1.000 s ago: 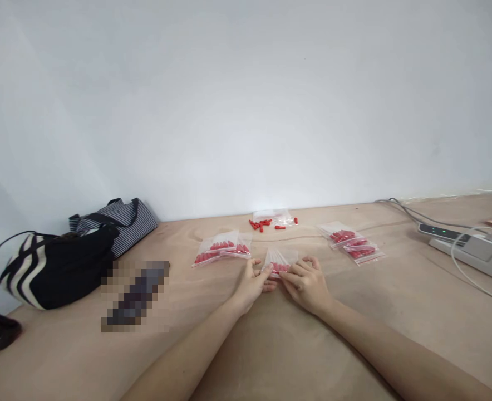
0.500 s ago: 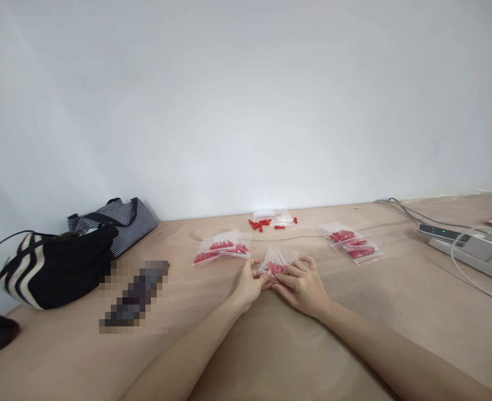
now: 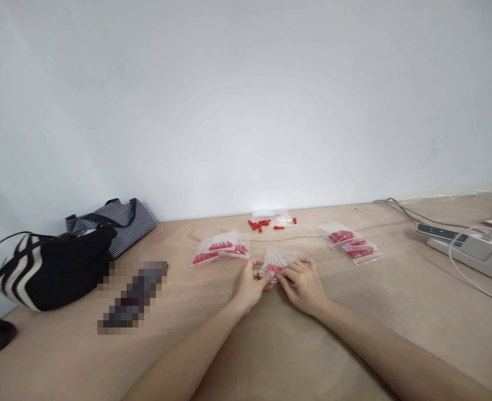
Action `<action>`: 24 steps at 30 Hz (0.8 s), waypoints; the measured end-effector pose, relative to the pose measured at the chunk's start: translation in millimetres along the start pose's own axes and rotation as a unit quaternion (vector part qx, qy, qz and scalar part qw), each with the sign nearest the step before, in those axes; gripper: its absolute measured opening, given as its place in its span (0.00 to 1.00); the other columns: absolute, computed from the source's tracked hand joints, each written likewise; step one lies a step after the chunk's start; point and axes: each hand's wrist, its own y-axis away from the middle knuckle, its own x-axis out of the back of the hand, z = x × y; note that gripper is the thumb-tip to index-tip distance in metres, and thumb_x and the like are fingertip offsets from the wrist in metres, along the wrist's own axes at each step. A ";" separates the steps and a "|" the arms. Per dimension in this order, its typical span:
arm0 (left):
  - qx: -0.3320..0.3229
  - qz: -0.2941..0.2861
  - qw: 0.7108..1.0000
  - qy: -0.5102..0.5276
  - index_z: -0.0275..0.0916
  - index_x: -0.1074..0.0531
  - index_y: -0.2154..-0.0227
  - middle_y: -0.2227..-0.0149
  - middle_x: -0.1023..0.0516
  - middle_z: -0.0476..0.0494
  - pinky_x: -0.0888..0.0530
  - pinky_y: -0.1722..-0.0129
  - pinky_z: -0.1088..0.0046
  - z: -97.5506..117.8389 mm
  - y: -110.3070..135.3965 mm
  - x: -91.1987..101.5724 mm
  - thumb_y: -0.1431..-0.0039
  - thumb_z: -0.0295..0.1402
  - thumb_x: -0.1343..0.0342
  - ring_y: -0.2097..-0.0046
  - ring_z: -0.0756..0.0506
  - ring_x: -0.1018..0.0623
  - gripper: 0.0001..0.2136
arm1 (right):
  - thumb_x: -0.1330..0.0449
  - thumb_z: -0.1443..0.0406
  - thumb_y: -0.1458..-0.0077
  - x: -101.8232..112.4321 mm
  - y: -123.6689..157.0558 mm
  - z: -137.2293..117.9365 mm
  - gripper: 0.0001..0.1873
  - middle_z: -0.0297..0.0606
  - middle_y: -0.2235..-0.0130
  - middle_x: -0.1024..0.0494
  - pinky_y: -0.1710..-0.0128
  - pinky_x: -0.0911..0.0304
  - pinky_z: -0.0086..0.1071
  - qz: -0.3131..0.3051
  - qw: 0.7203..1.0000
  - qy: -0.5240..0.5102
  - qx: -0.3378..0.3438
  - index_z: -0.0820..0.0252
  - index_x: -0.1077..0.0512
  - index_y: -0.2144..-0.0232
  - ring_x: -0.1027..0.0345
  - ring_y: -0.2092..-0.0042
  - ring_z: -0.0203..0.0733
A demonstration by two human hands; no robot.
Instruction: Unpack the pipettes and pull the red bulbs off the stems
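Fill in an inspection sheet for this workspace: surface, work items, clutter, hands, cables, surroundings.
Surface: light-brown, wood-grained tabletop.
Work items: small clear plastic bag holding red pieces between the hands; filled clear plastic bags at left and at right; loose small red pieces at the back.
Clutter: black fabric bag with cream stripes, dark-and-white striped fabric bag and pixelated dark object, all at left.
Hands: left hand and right hand both hold the small bag's near edge.
Cables: grey cables and thin white cable at right.
Surroundings: plain pale wall behind.
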 end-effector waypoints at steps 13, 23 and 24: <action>-0.024 -0.048 0.997 -0.054 0.39 0.42 0.60 0.73 0.32 0.54 0.28 0.68 0.74 0.5 1.9 1.0 0.54 0.29 0.42 0.71 0.53 0.28 0.19 | 0.51 0.66 0.46 2.1 -1.8 -0.9 0.10 0.33 0.72 0.26 0.57 0.57 0.37 -0.039 0.999 -0.019 0.017 0.55 0.30 0.72 0.37 0.66 0.37; -0.074 -0.082 0.990 -0.088 0.37 0.45 0.56 0.76 0.34 0.55 0.32 0.69 0.76 -6.5 -1.5 1.8 0.53 0.26 0.46 0.74 0.53 0.32 0.20 | 0.50 0.69 0.51 -4.1 -0.8 -8.5 0.10 0.32 0.76 0.28 0.56 0.59 0.37 0.008 1.000 -0.003 -0.020 0.59 0.33 0.80 0.39 0.71 0.34; -0.074 -0.085 0.990 -0.085 0.37 0.45 0.56 0.76 0.34 0.55 0.33 0.70 0.76 -6.9 -1.5 1.8 0.53 0.26 0.46 0.74 0.53 0.32 0.20 | 0.50 0.69 0.51 -4.5 -0.1 -9.1 0.09 0.32 0.77 0.28 0.56 0.59 0.37 0.017 1.000 0.000 -0.019 0.59 0.34 0.81 0.39 0.71 0.34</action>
